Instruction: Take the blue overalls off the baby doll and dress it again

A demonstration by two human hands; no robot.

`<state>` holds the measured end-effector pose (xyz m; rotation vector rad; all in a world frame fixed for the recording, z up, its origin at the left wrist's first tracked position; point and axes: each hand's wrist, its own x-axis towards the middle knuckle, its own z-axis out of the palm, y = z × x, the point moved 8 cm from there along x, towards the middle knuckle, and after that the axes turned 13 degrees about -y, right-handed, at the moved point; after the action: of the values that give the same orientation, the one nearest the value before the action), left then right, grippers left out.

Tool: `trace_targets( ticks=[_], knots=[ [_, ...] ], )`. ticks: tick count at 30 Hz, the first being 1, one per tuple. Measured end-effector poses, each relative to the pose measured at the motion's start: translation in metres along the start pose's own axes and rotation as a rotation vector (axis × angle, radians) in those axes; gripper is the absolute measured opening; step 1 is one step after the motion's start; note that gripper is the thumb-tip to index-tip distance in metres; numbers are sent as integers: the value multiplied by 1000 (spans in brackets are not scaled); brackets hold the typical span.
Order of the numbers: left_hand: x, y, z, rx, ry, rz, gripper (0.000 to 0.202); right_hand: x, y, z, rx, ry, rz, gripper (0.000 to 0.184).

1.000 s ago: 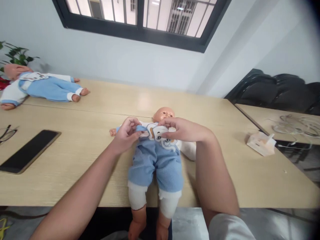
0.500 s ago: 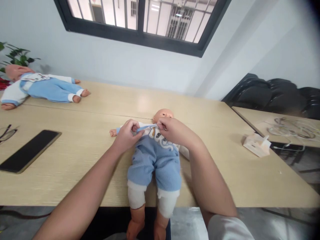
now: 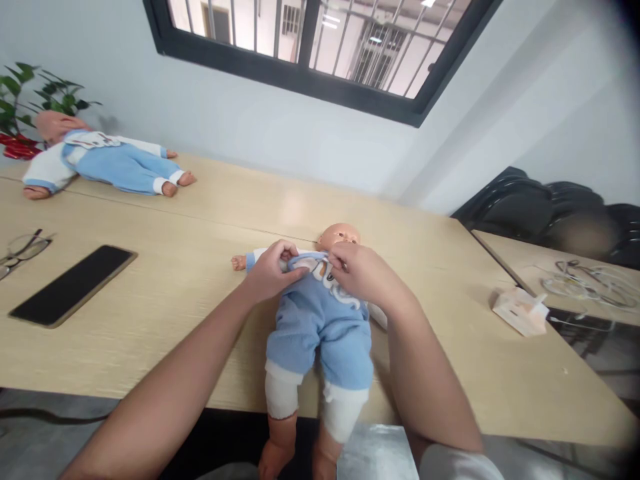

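Note:
A baby doll (image 3: 320, 327) in a blue and white romper lies on its back on the wooden table (image 3: 165, 293), head away from me, legs hanging over the near edge. My left hand (image 3: 270, 272) is closed, pinching the romper's blue strap at the doll's shoulder. My right hand (image 3: 361, 272) is closed on the bib of the romper at the doll's chest, just below its chin. Both hands hold the fabric taut across the chest.
A second doll (image 3: 100, 163) in the same outfit lies at the far left by a potted plant (image 3: 30, 100). A black phone (image 3: 73, 285) and glasses (image 3: 20, 250) lie to the left. A white box (image 3: 520, 312) sits at right; black chairs (image 3: 545, 213) and cables (image 3: 585, 283) lie beyond.
Both hands have moved up the doll's chest toward its neck, drawing the bib and strap upward. The camera view shifted slightly left and down.

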<state>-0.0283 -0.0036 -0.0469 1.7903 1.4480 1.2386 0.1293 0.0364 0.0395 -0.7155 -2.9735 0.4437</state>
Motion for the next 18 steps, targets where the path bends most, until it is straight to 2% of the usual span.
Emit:
trace_targets(
  ticks=[4,7,11,13,15,16,18],
  knots=[
    [2,3,-5,68,-15,59,17,2,8,1,31,-9,13,25],
    [2,2,-9,170,-7,78,21,4,12,1,42,-14,29,25],
    [-2,-14,-15,250,106,-148,27,5,11,5,124,-52,43,22],
    [-5,-16,-15,281,148,-228,31,5,8,13,246,-161,30,13],
    [-6,-13,-10,328,125,-260,35,6,5,23,399,-317,33,7],
    [-6,-11,-7,353,100,-266,35,9,5,26,469,-367,50,14],
    [-6,-7,-2,403,51,-259,34,22,11,26,529,-360,115,26]
  ],
)
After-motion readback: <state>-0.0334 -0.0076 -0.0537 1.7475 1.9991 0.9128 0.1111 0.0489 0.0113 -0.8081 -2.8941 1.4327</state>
